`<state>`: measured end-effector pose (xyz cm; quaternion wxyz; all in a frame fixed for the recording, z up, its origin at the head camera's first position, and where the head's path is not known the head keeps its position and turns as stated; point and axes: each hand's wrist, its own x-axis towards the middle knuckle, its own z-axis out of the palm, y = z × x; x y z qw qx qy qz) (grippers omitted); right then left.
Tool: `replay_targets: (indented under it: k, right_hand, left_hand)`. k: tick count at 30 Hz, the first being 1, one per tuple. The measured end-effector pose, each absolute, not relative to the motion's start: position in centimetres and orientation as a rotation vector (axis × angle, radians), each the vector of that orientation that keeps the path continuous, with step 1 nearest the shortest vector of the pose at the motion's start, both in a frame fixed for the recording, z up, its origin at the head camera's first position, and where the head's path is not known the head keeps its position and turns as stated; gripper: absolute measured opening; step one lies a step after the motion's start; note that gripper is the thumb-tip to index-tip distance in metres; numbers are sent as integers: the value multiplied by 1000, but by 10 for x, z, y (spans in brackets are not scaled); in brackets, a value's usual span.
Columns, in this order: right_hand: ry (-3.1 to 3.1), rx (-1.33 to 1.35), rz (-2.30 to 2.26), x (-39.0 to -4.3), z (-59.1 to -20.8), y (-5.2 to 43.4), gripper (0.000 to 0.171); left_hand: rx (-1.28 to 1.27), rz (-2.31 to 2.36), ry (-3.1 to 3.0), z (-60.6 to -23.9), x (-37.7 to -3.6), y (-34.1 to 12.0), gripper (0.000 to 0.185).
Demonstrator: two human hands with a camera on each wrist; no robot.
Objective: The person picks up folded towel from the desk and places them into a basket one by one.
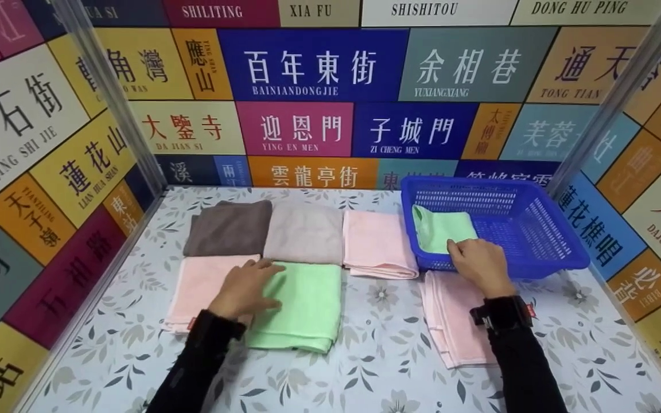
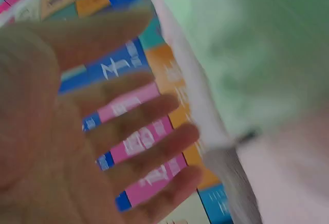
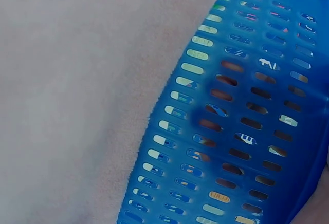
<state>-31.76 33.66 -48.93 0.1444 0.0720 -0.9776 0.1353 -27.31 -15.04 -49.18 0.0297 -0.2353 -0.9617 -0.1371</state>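
Towels laid out in a grid on the floral surface [image 1: 376, 355]: the left hand [image 1: 247, 289] rests flat, fingers straight and spread, on the near green towel [image 1: 307, 307], at its left edge where it meets the near-left pink towel [image 1: 198, 287]. That green towel lies directly under and to the right of the left hand, long axis running near-to-far. The right hand [image 1: 479, 261] is at the near rim of the blue basket [image 1: 537, 229], fingers curled onto the folded green towel in the basket [image 1: 439, 229], which sits in the basket's left part; nothing else visible inside. A pink towel [image 1: 457, 315] lies just under the right wrist. Far row: brown towel [image 1: 230, 226], grey towel [image 1: 304, 232], pink towel by the basket [image 1: 376, 244].
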Motion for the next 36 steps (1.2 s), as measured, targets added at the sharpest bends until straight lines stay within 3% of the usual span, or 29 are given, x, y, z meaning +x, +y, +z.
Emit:
replay_targets:
  k: [8,27,36]
  right_hand:
    - [-2837,203,387,-318,-489,338,58]
    - [-2808,197,383,-316,-488,336,58]
    - [-2806,190,399,-316,-487,333,56]
  left_hand:
    - [-872,-387,-3116,-501,-270,-160,76]
    - [-1029,-242,-3087,-508,-250,-49,78]
    - [-1056,-333,-3051,-514,-250,-38,77]
